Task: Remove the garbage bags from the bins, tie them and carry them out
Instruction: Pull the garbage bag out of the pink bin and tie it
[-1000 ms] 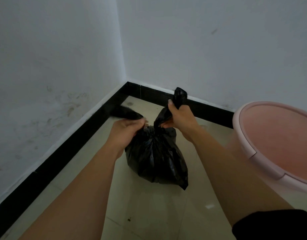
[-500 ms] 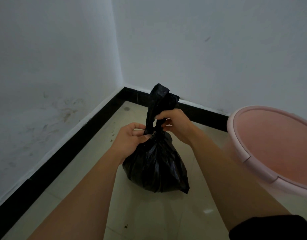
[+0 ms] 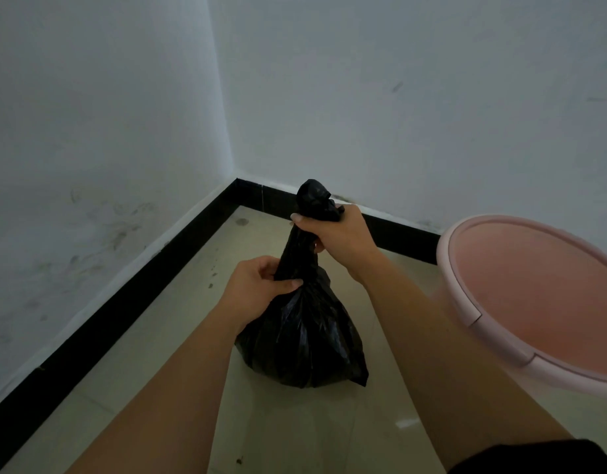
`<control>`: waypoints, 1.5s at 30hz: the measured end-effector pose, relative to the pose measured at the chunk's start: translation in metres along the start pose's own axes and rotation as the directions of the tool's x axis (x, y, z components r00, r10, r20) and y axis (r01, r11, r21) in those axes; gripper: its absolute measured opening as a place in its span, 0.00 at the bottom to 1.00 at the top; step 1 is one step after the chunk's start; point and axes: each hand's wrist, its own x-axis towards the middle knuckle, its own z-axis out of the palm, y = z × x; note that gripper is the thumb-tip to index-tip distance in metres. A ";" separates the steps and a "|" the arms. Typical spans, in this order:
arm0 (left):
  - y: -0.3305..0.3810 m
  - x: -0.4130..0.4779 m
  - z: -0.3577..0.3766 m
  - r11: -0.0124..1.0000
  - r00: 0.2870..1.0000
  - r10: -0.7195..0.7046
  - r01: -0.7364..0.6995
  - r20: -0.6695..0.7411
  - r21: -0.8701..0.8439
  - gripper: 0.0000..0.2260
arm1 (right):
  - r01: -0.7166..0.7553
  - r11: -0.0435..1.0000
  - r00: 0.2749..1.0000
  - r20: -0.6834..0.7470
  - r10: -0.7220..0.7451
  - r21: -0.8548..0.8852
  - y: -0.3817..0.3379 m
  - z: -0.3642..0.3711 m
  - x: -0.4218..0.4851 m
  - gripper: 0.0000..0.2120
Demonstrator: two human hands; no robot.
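Both hands, left hand (image 3: 257, 289) below right hand (image 3: 339, 234), around black garbage bag (image 3: 305, 336) neck beside pink bin (image 3: 466, 302).

Corner of a room. Two pale, white-painted walls meet at a vertical seam above centre: the left wall (image 3: 89, 131) carries dark scuffs and smudges on its lower part, while the far wall (image 3: 397, 80) shows a few short dark marks. A black skirting band (image 3: 131, 292) runs along the foot of both walls. The floor (image 3: 295, 425) is laid with glossy beige tiles, with small dark specks, possibly dirt, near the corner. Lighting is dim and even; a small bright reflection (image 3: 407, 423) lies on the tiles at lower right.
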 end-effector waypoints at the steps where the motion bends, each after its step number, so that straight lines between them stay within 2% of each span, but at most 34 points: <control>1: -0.002 0.001 0.001 0.998 1.000 0.021 -0.021 -0.001 0.064 0.15 | 0.011 1.000 1.000 0.017 -0.010 -0.008 -0.003 0.000 -0.001 0.12; 3: -0.007 0.003 0.006 0.988 0.999 0.051 -0.052 0.008 0.142 0.17 | 0.040 0.998 0.997 0.071 -0.037 -0.045 -0.012 0.001 -0.003 0.10; 5: -0.011 0.006 0.010 0.981 0.999 0.045 -0.046 0.011 0.190 0.14 | 0.072 0.994 0.989 0.132 -0.060 -0.087 -0.019 0.004 -0.005 0.06; 8: -0.016 0.009 0.016 0.953 1.000 0.014 -0.016 0.006 0.304 0.25 | 0.094 0.987 0.984 0.161 -0.073 -0.131 -0.025 0.007 -0.007 0.08; 10: -0.021 0.013 0.021 0.939 1.000 0.007 -0.001 -0.016 0.344 0.28 | 0.103 0.983 0.985 0.153 -0.079 -0.152 -0.027 0.006 -0.008 0.10; 14: -0.025 0.015 0.029 0.931 0.999 0.015 0.002 -0.044 0.366 0.26 | 0.090 0.979 0.993 0.092 -0.074 -0.185 -0.028 -0.006 -0.009 0.11; 19: -0.028 0.011 0.031 0.930 0.997 0.032 -0.003 -0.075 0.367 0.22 | -0.007 0.995 0.999 0.032 0.010 -0.101 -0.037 -0.020 -0.007 0.10; 23: -0.036 0.009 0.032 0.942 0.996 0.040 -0.011 -0.080 0.335 0.12 | -0.107 0.994 0.994 -0.023 0.107 0.018 -0.041 -0.020 -0.008 0.08; 30: -0.036 0.009 0.028 0.942 0.991 0.088 -0.051 -0.097 0.332 0.13 | -0.082 0.996 0.996 -0.044 0.083 0.026 -0.057 -0.019 -0.011 0.09; 32: -0.032 0.009 0.026 0.939 0.992 0.082 -0.046 -0.094 0.340 0.14 | -0.076 0.996 0.997 -0.020 0.077 0.038 -0.060 -0.021 -0.011 0.11; 35: -0.031 0.004 0.020 0.946 0.998 0.051 -0.033 -0.046 0.322 0.15 | -0.059 0.998 0.994 0.092 0.057 0.021 -0.062 -0.020 -0.013 0.09; 40: -0.016 -0.007 0.009 0.942 0.997 0.082 -0.072 -0.016 0.327 0.11 | -0.022 1.000 0.990 0.142 0.019 0.017 -0.067 -0.014 -0.014 0.10; 43: -0.001 -0.018 -0.004 0.942 0.996 0.087 -0.077 -0.014 0.327 0.05 | -0.017 0.999 0.980 0.198 0.024 -0.035 -0.077 -0.008 -0.014 0.10; 45: 0.008 -0.031 -0.010 0.933 0.995 0.100 -0.087 -0.018 0.348 0.10 | -0.018 0.996 0.971 0.236 0.038 -0.088 -0.081 -0.003 -0.018 0.09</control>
